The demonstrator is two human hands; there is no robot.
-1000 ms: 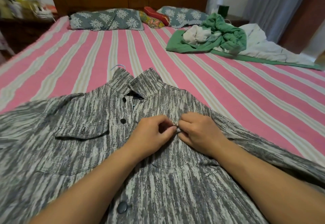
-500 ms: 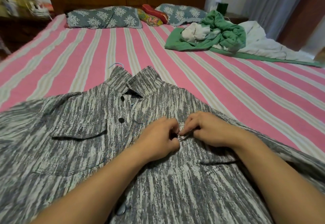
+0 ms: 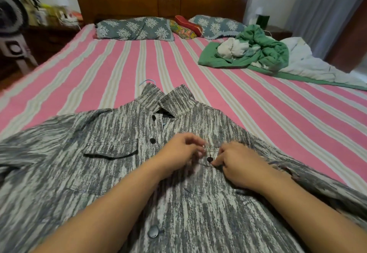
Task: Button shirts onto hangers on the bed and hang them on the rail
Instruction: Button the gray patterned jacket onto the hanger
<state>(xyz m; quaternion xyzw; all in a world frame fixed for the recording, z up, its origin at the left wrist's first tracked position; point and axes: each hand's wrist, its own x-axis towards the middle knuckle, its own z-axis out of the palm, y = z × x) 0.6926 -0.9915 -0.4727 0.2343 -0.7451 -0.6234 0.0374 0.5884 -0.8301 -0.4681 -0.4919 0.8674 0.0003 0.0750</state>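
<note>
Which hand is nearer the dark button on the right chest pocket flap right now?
Right. The right hand has a fingertip touching the flap right beside the pocket button. The left hand sits apart to the button's left, its fingers blurred.

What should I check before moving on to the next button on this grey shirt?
1. Pocket-flap button through its hole: ok, it shows.
2. Right hand grips flap: ok.
3. Left hand free: cannot tell, blurred.
4. Grey shirt flat on the bed: ok.
5. Hanger hook out past the collar: ok.
6. Lower placket button fastened: cannot tell.
</note>
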